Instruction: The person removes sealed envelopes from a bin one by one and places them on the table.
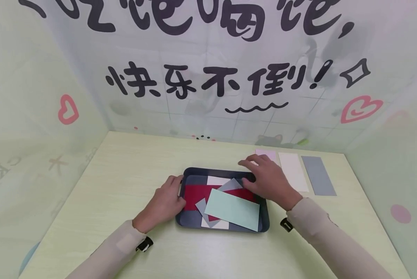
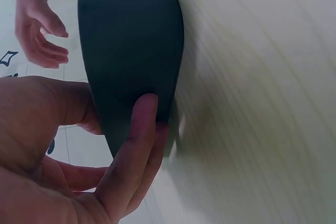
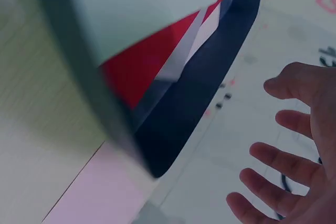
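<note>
The left hand (image 1: 164, 199) gripped the left end of the dark tray (image 1: 212, 171), midway across the counter (image 1: 131, 162), while the right hand (image 1: 266, 178), fingers parted and holding nothing, hung by the tray's far right corner. A level, even grip on both ends seemed wise, since the pale green card (image 1: 233, 209) lay aslant on top.

head view: bright, soft shadows | wrist views: dimmer | right: tray rim (image 3: 84, 72) blurred
</note>
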Available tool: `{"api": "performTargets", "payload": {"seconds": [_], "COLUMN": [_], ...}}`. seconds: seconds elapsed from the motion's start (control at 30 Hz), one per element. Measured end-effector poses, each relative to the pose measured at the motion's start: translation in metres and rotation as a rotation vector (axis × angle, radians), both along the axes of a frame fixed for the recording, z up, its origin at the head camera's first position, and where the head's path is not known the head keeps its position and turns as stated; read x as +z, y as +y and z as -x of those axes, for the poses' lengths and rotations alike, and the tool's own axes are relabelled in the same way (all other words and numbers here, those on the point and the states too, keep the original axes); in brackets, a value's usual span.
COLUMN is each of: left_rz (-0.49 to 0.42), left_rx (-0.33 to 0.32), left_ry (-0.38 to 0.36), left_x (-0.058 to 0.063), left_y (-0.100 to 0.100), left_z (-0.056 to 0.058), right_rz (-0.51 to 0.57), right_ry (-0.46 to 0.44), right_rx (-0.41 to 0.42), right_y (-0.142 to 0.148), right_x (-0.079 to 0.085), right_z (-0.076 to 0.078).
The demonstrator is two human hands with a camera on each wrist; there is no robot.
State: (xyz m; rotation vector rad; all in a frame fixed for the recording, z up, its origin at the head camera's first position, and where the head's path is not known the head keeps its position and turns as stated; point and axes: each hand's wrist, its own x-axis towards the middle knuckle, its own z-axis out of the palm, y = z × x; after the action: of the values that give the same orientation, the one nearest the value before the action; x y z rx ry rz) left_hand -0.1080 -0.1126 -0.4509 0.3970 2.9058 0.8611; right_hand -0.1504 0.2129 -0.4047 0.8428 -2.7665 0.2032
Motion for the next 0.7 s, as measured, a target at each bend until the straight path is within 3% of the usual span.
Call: {"api": "performTargets", "payload": {"seconds": [0.13, 0.37, 0.7], "left_rz": [0.001, -0.001, 0.003], "left_rx": [-0.001, 0.0, -0.001], "left_ry": [0.003, 0.001, -0.003], "left_x": [0.0, 0.001, 0.001], "left_y": [0.0, 0.0, 0.0], "left_z": [0.0, -0.001, 0.0], "right_rz": [0.002, -0.129, -0.225], "right_ry": [-0.023, -0.164, -0.269], "right_rx": [0.133, 0.277, 0.301], "right_y": [-0.021, -0.04, -0.051], "right_x": [0.002, -0.005, -0.015], "right_z": [-0.01, -0.022, -0.032]}}
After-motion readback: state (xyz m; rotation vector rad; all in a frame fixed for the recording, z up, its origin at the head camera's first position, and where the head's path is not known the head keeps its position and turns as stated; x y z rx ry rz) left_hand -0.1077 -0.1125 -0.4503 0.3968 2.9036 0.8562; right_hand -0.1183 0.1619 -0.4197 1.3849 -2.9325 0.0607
